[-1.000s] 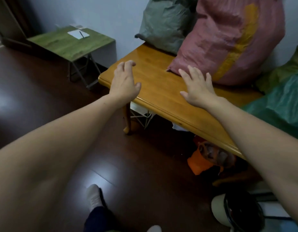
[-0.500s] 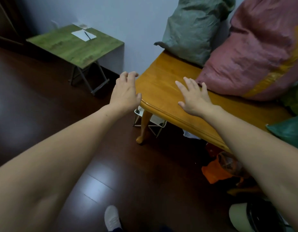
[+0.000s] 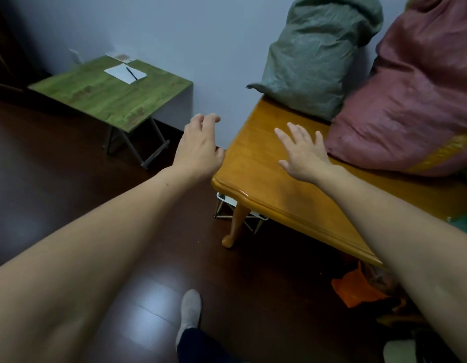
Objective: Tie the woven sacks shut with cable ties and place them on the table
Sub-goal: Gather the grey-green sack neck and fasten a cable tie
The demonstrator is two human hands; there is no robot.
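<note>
A grey-green woven sack (image 3: 316,56) stands upright at the back of the orange wooden table (image 3: 258,158), against the wall. A pink woven sack (image 3: 408,113) with a yellow stripe lies beside it on the right. My left hand (image 3: 199,148) hovers just off the table's left edge, fingers loosely bent, holding nothing. My right hand (image 3: 304,153) is spread flat over the tabletop in front of the pink sack, empty. I cannot see any cable ties.
A small green folding table (image 3: 109,98) with paper and a pen (image 3: 131,73) stands at the back left. An orange bag (image 3: 358,286) and clutter lie under the wooden table. A green sack edge (image 3: 465,224) shows at right. My socked foot (image 3: 190,310) is on dark floor.
The view has swung left, so the table and sacks sit further right. My left hand has come off the table's edge; both hands stay empty.
</note>
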